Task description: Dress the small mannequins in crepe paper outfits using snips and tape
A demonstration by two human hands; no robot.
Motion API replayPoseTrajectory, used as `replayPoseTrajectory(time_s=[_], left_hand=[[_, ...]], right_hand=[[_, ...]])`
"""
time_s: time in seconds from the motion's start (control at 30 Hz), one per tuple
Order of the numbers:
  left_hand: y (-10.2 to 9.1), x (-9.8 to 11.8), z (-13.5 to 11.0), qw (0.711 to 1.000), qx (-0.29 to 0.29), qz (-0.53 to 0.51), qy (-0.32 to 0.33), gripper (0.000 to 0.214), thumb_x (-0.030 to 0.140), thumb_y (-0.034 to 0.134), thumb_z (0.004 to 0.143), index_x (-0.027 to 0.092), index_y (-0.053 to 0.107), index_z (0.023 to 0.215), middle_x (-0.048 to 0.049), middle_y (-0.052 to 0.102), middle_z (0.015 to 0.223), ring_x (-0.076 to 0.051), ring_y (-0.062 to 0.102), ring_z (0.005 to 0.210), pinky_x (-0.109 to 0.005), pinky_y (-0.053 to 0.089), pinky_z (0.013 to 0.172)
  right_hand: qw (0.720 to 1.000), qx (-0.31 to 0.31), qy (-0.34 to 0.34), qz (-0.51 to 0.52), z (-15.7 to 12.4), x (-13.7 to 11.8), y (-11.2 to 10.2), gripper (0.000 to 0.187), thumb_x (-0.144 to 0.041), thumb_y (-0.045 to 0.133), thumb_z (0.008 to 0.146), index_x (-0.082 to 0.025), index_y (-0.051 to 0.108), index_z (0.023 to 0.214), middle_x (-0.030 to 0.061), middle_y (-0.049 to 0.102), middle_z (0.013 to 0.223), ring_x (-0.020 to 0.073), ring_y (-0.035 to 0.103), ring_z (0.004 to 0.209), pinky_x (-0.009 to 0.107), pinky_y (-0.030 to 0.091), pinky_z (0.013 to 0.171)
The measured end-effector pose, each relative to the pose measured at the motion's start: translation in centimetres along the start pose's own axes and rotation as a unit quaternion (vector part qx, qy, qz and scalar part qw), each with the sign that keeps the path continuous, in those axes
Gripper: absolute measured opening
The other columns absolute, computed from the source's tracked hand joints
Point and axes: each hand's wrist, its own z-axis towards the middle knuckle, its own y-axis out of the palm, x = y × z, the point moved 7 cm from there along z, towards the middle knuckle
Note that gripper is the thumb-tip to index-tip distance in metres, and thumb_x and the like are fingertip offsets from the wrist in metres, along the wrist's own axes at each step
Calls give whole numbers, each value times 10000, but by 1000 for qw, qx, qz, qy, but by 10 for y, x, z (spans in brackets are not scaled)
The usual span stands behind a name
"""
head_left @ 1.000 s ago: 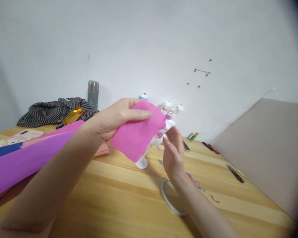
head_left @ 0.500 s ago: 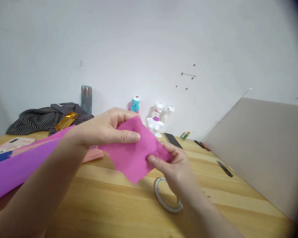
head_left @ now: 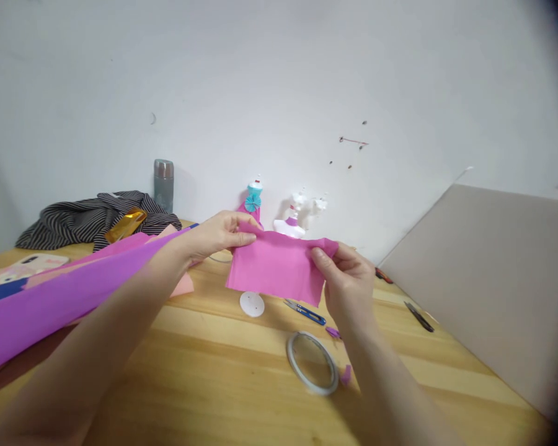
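Note:
A piece of pink crepe paper point(head_left: 275, 267) hangs stretched in the air above the wooden table point(head_left: 204, 384). My left hand point(head_left: 218, 233) pinches its upper left corner. My right hand point(head_left: 348, 279) pinches its upper right corner. Behind the paper stand small doll figures, one with a teal top point(head_left: 253, 197) and a white one point(head_left: 296, 218). A white round base point(head_left: 252, 304) shows under the paper's lower edge.
A tape ring point(head_left: 312, 363) and blue snips point(head_left: 305, 311) lie near my right wrist. Purple and pink paper rolls point(head_left: 51, 297) stretch along the left. A striped cloth point(head_left: 93, 214), a grey flask point(head_left: 163, 184), a phone point(head_left: 23, 266) and a grey board point(head_left: 502, 279) surround the area.
My right hand came up and took the paper's right corner. Both hands then moved apart and away from me, spreading the pink paper flat in front of the dolls.

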Motion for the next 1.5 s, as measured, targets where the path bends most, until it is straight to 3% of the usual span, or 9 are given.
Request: replayPoseTrajectory(time_s=[0.2,0.37,0.8,0.9,1.0,1.13,1.27,1.4,1.5], left_hand=[[-4,2,-1,999,18,-27,9,253,268,748,776,146,704,992,10,640,689,-70,537,570,-193,405,543],[-6,-8,2,996,16,-93,7,311,280,791,729,172,744,1018,-39,698,819,-79,580,629,-183,438,556],[-11,-12,4,998,-4,-57,28,212,270,800,684,173,799,873,-89,761,870,-129,640,737,-221,478,649],[-9,-11,3,998,-27,-52,35,317,423,768,716,155,797,881,-106,759,846,-148,647,752,-239,489,669],[-10,-7,3,998,-5,-35,46,402,524,729,729,140,792,830,-111,751,815,-162,647,747,-270,501,697],[-11,6,1,993,44,84,63,209,322,755,738,151,767,859,-81,750,911,-169,647,854,-283,500,786],[-7,17,0,989,35,132,49,270,223,713,747,140,693,1003,-29,706,815,-128,626,749,-233,487,677],[-7,16,1,989,30,140,35,126,196,675,751,132,639,853,36,595,644,-78,534,585,-192,425,554],[-9,10,4,990,27,135,23,85,191,670,743,132,616,771,47,553,600,-68,500,547,-190,406,529]], right_hand=[[994,29,86,62,5,15,-1,140,-314,770,614,-205,729,692,2,651,619,130,518,544,256,397,513],[990,28,112,79,8,17,0,200,-296,723,603,-213,698,783,-30,579,543,105,446,449,236,312,444],[994,-54,70,67,16,20,-1,151,-348,604,592,-218,678,614,-8,505,412,131,400,371,279,299,413],[995,-57,49,58,17,18,-3,304,-497,598,668,-212,686,610,29,570,487,146,450,421,293,339,429],[998,-48,27,36,16,17,-3,256,-452,699,669,-208,678,598,25,607,546,137,481,478,278,370,464],[999,-44,13,10,14,14,-4,154,-332,748,677,-209,718,766,-9,617,580,127,506,499,268,407,489],[993,-46,-47,-94,13,5,-8,310,-296,726,737,-202,711,1031,-16,647,638,144,587,576,294,491,572],[973,-36,-100,-204,11,-1,-11,224,-298,704,773,-184,724,966,45,728,791,187,660,703,354,539,704],[972,-32,-96,-213,11,-1,-11,132,-298,687,787,-181,714,842,47,724,758,185,656,679,331,531,657]])
